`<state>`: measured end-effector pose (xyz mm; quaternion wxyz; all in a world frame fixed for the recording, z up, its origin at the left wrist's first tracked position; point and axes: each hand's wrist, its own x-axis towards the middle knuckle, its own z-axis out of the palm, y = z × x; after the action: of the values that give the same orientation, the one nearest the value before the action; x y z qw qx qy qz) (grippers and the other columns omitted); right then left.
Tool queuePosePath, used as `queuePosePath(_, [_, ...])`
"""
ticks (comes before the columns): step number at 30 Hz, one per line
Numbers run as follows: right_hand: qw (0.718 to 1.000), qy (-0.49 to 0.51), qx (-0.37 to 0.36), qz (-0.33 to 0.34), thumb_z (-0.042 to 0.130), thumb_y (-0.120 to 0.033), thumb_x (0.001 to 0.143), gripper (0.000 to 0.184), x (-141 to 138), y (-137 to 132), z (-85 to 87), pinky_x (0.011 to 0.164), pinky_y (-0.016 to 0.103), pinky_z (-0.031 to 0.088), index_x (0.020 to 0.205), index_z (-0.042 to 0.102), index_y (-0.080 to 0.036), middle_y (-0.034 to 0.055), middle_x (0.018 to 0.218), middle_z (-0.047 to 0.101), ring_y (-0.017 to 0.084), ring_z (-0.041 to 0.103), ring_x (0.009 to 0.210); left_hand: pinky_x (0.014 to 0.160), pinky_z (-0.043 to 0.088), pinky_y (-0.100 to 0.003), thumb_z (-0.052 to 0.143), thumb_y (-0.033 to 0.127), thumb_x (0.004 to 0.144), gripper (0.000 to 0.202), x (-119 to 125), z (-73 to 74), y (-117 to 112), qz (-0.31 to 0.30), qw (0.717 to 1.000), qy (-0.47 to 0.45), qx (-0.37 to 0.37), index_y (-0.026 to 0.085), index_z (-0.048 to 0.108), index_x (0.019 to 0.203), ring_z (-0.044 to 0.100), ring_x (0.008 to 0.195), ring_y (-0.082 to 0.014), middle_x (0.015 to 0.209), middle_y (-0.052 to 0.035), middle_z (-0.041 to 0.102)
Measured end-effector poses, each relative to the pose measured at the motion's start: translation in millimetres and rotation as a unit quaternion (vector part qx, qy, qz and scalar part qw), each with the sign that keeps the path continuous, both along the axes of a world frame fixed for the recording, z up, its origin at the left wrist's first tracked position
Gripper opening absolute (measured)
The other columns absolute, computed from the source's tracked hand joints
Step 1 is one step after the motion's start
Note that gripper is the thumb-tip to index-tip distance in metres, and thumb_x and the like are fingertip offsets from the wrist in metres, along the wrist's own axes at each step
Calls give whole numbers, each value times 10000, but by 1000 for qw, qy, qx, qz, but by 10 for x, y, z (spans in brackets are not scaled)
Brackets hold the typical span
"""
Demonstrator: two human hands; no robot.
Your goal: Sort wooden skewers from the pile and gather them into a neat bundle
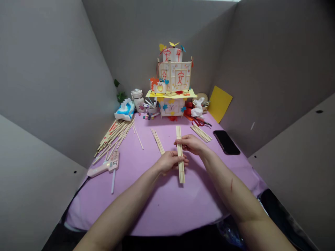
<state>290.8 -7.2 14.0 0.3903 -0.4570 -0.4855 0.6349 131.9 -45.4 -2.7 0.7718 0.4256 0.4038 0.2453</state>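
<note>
Both my hands hold one narrow bundle of pale wooden sticks (181, 171), laid side by side and pointing away from me over the table. My left hand (170, 162) grips it around the middle, thumb on top and fingers beneath. Farther up, my right hand (190, 143) pinches the bundle from the right side. A short group of sticks (157, 140) lies just beyond my left hand, partly covered by it. Another group of sticks (201, 133) rests beyond my right hand.
A pink glue gun (104, 167) and a large pile of sticks (115, 136) lie at left. A decorated paper-and-stick model (174, 78) stands at the back. Scissors (200, 122), a black phone (226, 142) and yellow card (220, 104) are at right. Grey panels (167, 24) enclose the purple-covered table (167, 212).
</note>
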Motion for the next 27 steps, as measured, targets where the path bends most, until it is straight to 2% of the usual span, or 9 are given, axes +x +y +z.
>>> queuePosePath(3, [1000, 9, -7, 4, 757, -327, 650, 243, -37, -14, -76, 471, 236, 245, 716, 718, -96, -21, 522, 516, 58, 359, 479, 761, 582, -341, 676, 145, 803, 98, -33, -26, -65, 9, 1000, -2, -12, 91, 656, 882, 718, 789, -204, 909, -158, 720])
queuePosePath(8, [999, 1, -27, 21, 747, -350, 661, 251, -118, -80, -145, 455, 245, 233, 723, 715, -109, -49, 456, 444, 69, 345, 451, 736, 591, -370, 625, 113, 818, 206, -68, -107, -149, 16, 999, -26, -22, 128, 604, 1023, 723, 775, -210, 905, -134, 726])
queuePosePath(12, [999, -25, 14, 33, 757, -376, 677, 271, -180, -122, -107, 481, 246, 264, 696, 705, -111, -19, 522, 516, 73, 373, 488, 756, 585, -350, 640, 119, 801, 114, -119, -115, -190, 17, 999, -34, -20, 104, 629, 914, 723, 784, -206, 890, -141, 729])
queuePosePath(14, [998, -30, 39, 50, 743, -426, 705, 317, -200, -95, -57, 511, 242, 310, 763, 710, -116, 0, 597, 566, 84, 423, 531, 757, 580, -330, 668, 133, 782, 111, -194, -66, -180, 22, 999, -49, -7, 99, 644, 884, 723, 788, -203, 878, -137, 733])
queuePosePath(16, [995, -26, 72, 56, 703, -476, 744, 373, -225, -21, -12, 560, 242, 368, 896, 704, -136, 22, 724, 625, 99, 486, 594, 757, 576, -318, 701, 152, 757, 150, -327, 12, -133, 58, 996, -70, 14, 105, 651, 891, 723, 783, -198, 864, -126, 739])
queuePosePath(19, [983, -116, 144, 0, 653, -424, 793, 297, -335, 134, 0, 622, 253, 411, 904, 677, -150, 32, 788, 654, 117, 533, 648, 759, 577, -317, 731, 181, 726, 219, -614, 122, 13, 214, 969, -105, 68, 125, 641, 918, 720, 773, -188, 850, -95, 745])
queuePosePath(21, [947, -253, 196, -29, 644, -310, 797, 162, -486, 220, -35, 647, 256, 407, 798, 675, -150, 33, 744, 663, 132, 555, 666, 763, 576, -313, 735, 193, 717, 237, -813, 153, 133, 334, 929, -113, 109, 130, 627, 918, 719, 791, -186, 841, -80, 743])
queuePosePath(23, [891, -389, 234, -19, 634, -234, 792, 101, -690, 271, -85, 677, 264, 403, 758, 690, -157, 54, 758, 693, 158, 592, 713, 768, 573, -314, 732, 199, 715, 244, -969, 142, 236, 408, 897, -106, 134, 130, 619, 920, 718, 808, -186, 840, -74, 740])
queuePosePath(27, [786, -586, 196, 17, 623, -210, 806, 164, -1086, 302, -161, 702, 295, 420, 878, 740, -121, 167, 882, 725, 248, 659, 818, 779, 565, -330, 721, 198, 718, 234, -1107, 58, 344, 453, 876, -88, 138, 131, 614, 916, 712, 796, -173, 843, -70, 730])
